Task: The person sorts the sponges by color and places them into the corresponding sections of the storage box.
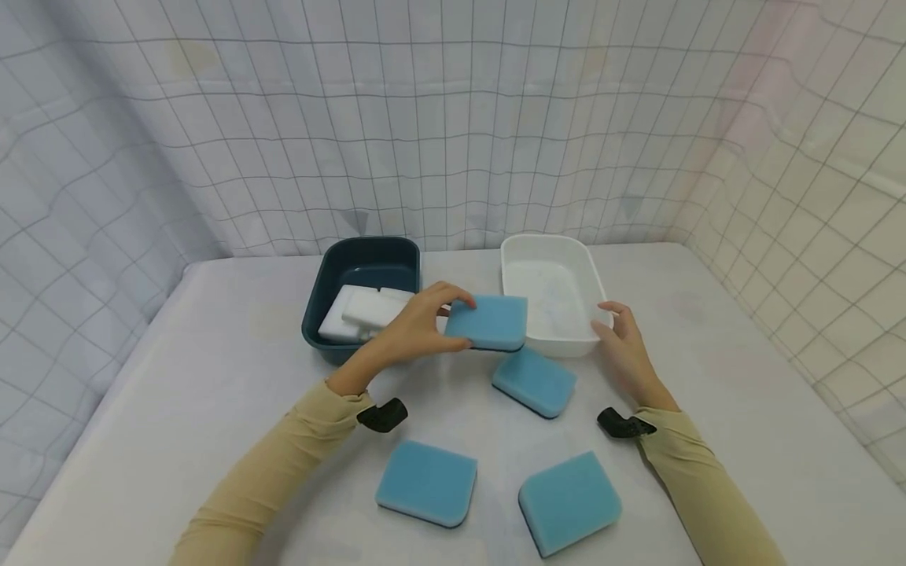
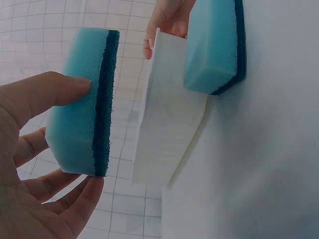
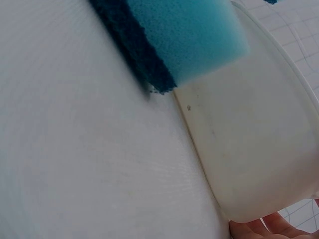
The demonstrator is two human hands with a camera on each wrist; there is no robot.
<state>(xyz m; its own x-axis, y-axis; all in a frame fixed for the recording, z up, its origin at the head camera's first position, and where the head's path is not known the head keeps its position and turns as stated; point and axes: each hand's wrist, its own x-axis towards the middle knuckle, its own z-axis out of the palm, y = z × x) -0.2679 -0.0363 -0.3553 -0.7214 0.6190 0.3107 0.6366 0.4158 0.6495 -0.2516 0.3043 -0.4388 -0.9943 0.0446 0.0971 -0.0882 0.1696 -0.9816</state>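
My left hand [image 1: 421, 322] grips a blue sponge [image 1: 488, 321] with a dark scouring layer, thumb on one side and fingers on the other. The left wrist view shows this raised sponge [image 2: 82, 102] clear of the table. My right hand [image 1: 626, 350] holds the right side of a white plastic container [image 1: 562, 346], its fingers at the rim and outer wall. Inside, the container's bare floor shows. Another blue sponge [image 1: 535, 383] lies against the container's front, partly below the held one.
A dark teal container [image 1: 382, 245] with several white sponges [image 1: 375, 306] stands at the back left. Two more blue sponges, a left one [image 1: 428, 483] and a right one [image 1: 570, 503], lie nearer the front of the white table [image 1: 233, 362]. A gridded curtain [image 1: 453, 134] hangs behind.
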